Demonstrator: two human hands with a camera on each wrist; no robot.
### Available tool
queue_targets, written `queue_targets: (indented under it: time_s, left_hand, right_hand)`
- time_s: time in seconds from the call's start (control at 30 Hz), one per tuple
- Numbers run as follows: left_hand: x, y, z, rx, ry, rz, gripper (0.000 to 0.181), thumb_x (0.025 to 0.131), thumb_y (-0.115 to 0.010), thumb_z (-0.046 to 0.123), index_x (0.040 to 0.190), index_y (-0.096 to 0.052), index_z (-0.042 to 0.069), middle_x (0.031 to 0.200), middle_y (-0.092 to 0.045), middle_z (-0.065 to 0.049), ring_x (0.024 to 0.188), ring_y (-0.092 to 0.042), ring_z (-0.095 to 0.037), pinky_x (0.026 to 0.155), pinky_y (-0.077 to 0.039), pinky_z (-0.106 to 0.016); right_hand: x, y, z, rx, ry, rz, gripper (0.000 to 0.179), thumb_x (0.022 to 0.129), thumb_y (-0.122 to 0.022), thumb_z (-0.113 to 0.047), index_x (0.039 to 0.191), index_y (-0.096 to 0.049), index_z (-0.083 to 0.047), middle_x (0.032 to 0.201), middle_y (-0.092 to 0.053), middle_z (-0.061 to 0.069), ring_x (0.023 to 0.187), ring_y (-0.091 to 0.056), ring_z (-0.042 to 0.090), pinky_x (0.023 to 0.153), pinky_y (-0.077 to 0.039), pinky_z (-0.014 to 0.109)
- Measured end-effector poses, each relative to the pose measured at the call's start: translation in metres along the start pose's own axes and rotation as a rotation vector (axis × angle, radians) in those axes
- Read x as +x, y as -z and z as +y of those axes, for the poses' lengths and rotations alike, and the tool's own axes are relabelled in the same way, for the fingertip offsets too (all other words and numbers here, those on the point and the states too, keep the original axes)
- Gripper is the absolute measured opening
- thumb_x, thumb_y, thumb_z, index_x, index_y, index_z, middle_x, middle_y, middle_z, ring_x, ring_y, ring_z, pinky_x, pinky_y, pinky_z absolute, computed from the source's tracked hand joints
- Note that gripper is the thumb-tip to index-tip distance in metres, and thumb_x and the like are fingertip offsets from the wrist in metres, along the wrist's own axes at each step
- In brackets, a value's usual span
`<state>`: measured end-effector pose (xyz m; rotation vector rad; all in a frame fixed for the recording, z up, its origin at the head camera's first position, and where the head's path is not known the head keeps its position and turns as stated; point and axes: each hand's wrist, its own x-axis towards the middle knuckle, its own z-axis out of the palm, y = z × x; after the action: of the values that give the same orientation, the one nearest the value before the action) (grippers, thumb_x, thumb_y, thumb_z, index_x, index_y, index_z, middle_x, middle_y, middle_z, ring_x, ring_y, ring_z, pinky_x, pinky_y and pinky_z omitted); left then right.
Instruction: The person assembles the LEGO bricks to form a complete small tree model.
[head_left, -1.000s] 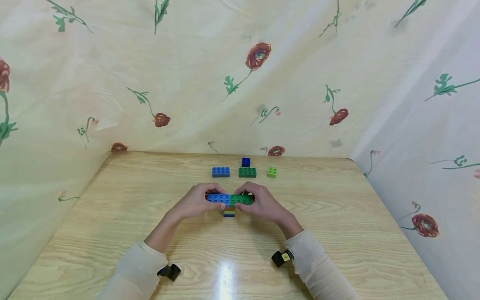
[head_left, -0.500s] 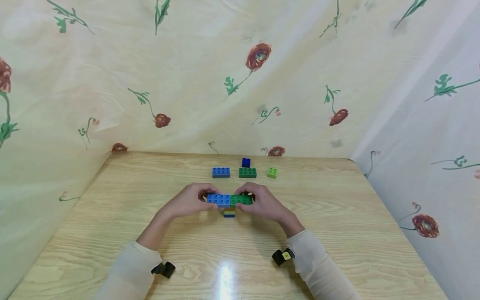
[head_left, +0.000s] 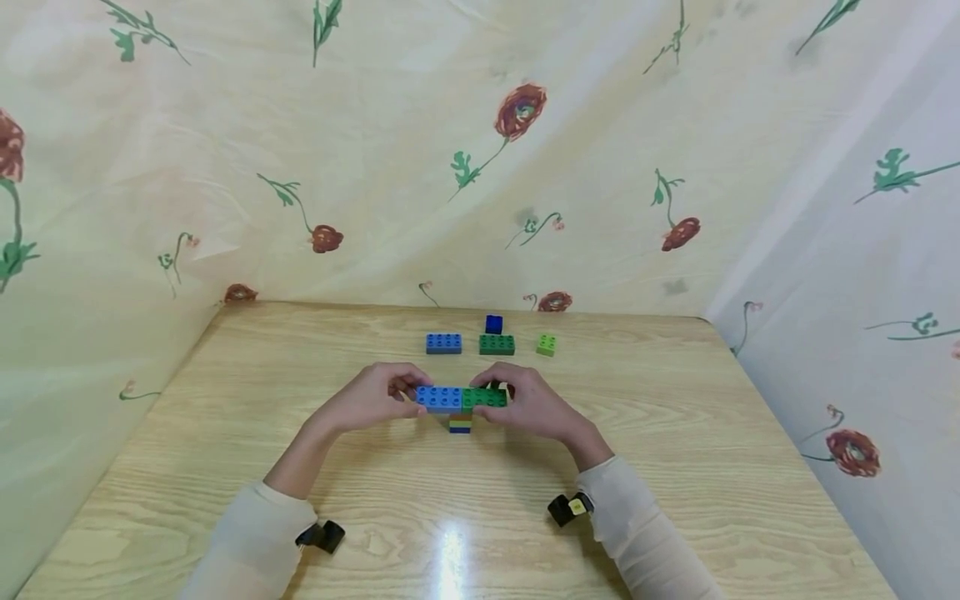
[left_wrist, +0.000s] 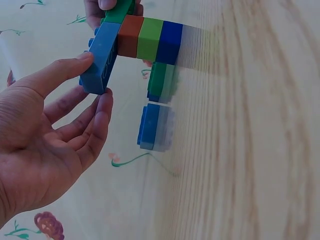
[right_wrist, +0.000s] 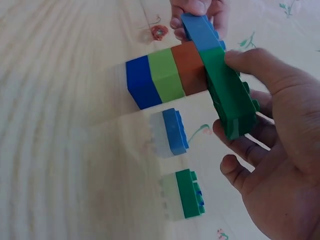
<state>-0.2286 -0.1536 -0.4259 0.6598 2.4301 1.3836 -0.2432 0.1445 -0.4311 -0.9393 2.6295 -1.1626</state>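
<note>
A long blue building brick (head_left: pixel 439 400) and a long green building brick (head_left: pixel 468 401) sit end to end on a short column. In the left wrist view the column has an orange-brown brick (left_wrist: pixel 130 37), a lime brick (left_wrist: pixel 149 39) and a dark blue brick (left_wrist: pixel 170 43), the last one on the table. My left hand (head_left: pixel 372 400) pinches the blue brick's outer end, thumb on its near side and fingers at the far side. With thumb and fingers on opposite sides, my right hand (head_left: pixel 537 407) grips the green brick.
Behind the hands lie a blue brick (head_left: pixel 444 344), a green brick (head_left: pixel 497 345), a small dark blue brick (head_left: pixel 493 324) and a small lime brick (head_left: pixel 547 345). Flower-patterned cloth (head_left: pixel 390 167) closes off the wooden table (head_left: pixel 300 350) at the back and both sides.
My left hand has slid left along the blue brick, from near the joint to its outer end. My right hand and the bricks stay in place.
</note>
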Motion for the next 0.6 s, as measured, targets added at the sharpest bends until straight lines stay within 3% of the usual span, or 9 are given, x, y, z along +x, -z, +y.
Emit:
queue_targets:
  time_s: [0.2, 0.4, 0.6]
  left_hand:
    - [0.0, 0.0, 0.001, 0.002, -0.006, 0.001, 0.034, 0.091, -0.08, 0.02, 0.122, -0.07, 0.011, 0.109, -0.07, -0.007, 0.096, -0.062, -0.019, 0.084, -0.055, -0.029]
    - [0.0, 0.0, 0.0, 0.011, -0.013, 0.005, 0.033, 0.091, -0.08, 0.019, 0.121, -0.071, 0.011, 0.108, -0.071, -0.007, 0.095, -0.062, -0.019, 0.083, -0.054, -0.029]
    - [0.0, -0.001, -0.001, 0.006, -0.026, -0.001, 0.033, 0.091, -0.08, 0.02, 0.122, -0.07, 0.01, 0.108, -0.07, -0.007, 0.094, -0.061, -0.019, 0.081, -0.054, -0.027]
  right_hand:
    - [0.005, 0.016, 0.011, 0.038, 0.002, 0.049, 0.033, 0.093, -0.077, -0.028, 0.123, -0.071, -0.016, 0.117, -0.072, 0.009, 0.1, -0.06, 0.021, 0.078, -0.048, 0.03]
    - [0.021, 0.034, 0.03, 0.034, -0.072, 0.116, 0.032, 0.097, -0.073, -0.026, 0.124, -0.071, -0.01, 0.119, -0.072, 0.012, 0.102, -0.063, 0.021, 0.084, -0.051, 0.035]
    - [0.04, 0.05, 0.054, 0.012, -0.134, 0.128, 0.037, 0.099, -0.068, -0.022, 0.131, -0.066, -0.003, 0.129, -0.069, 0.016, 0.112, -0.064, 0.028, 0.093, -0.053, 0.045]
